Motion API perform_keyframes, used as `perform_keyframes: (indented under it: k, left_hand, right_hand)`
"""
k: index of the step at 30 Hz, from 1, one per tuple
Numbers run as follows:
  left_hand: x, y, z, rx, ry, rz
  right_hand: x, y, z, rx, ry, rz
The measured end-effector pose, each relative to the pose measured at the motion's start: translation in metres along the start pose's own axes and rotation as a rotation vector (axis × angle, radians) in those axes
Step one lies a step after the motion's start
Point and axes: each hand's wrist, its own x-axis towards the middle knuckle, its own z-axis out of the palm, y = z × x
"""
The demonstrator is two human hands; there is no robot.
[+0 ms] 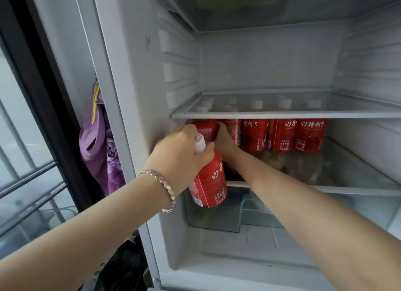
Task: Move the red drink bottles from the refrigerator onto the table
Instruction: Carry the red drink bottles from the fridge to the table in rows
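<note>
fingers [188,129] of left hand [180,152]: curled round the neck of held bottle [209,182], just under its white cap [199,142]; the bottle hangs tilted in front of the refrigerator [271,63] opening, off the shelf.
right hand [225,141]: reaches inside, fingers wrapped on leftmost shelf bottle [206,129]; grip partly hidden by the left hand.
row of red bottles [255,134]: upright, touching side by side on lower shelf [347,187].
labels: red, white chinese characters, "楂树下" legible; small print below too fine to read.
glass shelf [260,114]: just above the row, white bottle caps [284,103] showing through it.
clear drawer [217,221]: under the lower shelf.
bracelet [165,188]: silver, on left wrist.
purple cloth [102,143]: floral, hanging beside the refrigerator's left wall.
window [26,182]: barred, far left.
</note>
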Motion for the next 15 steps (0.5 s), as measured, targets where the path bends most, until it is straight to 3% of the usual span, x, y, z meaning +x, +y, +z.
perform_keyframes:
  k: [4,10,15]
  left_hand:
    - [-0.002,-0.002,-0.004,-0.035,-0.034,0.001]
    - [0.000,-0.005,0.000,-0.029,-0.114,-0.061]
    - [-0.001,0.002,0.008,0.080,-0.191,-0.046]
  right_hand:
    - [0.010,-0.002,0.014,-0.047,0.147,-0.051]
    - [-0.042,-0.009,-0.005,-0.069,0.111,-0.137]
    - [-0.095,-0.001,-0.032,-0.108,0.207,-0.220]
